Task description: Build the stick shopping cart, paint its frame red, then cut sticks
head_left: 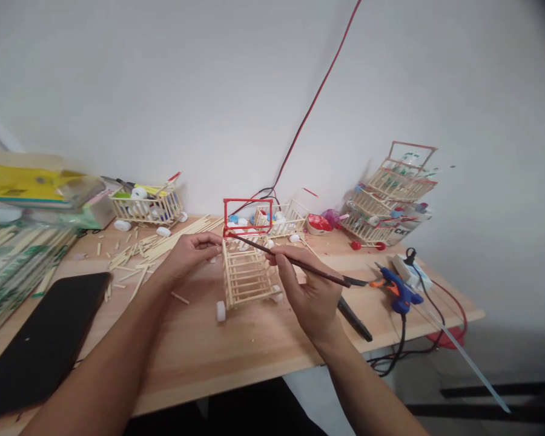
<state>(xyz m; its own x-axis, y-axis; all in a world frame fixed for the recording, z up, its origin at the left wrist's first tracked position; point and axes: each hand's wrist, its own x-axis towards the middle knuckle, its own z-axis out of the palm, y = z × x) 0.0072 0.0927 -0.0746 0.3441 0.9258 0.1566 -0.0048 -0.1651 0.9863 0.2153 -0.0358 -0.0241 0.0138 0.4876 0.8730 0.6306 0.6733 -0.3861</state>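
A small shopping cart built of wooden sticks (249, 272), with white wheels and a red-painted handle frame, stands on the table before me. My left hand (197, 251) is at its upper left edge, the fingers bent together and pinching at the corner. In my right hand (306, 290) is a thin dark paintbrush (309, 266), held like a pen. The brush tip meets the lower left corner of the red handle. Behind the cart, a small dish of red paint (318, 224) sits near the wall.
Loose sticks (163, 248) lie scattered at left, near a black phone (49, 339) and bundled sticks (22, 260). Other stick carts stand at back left (148, 206) and stacked at right (386, 200). A blue glue gun (397, 290), a cutter knife (354, 319) and a power strip (411, 272) are at right.
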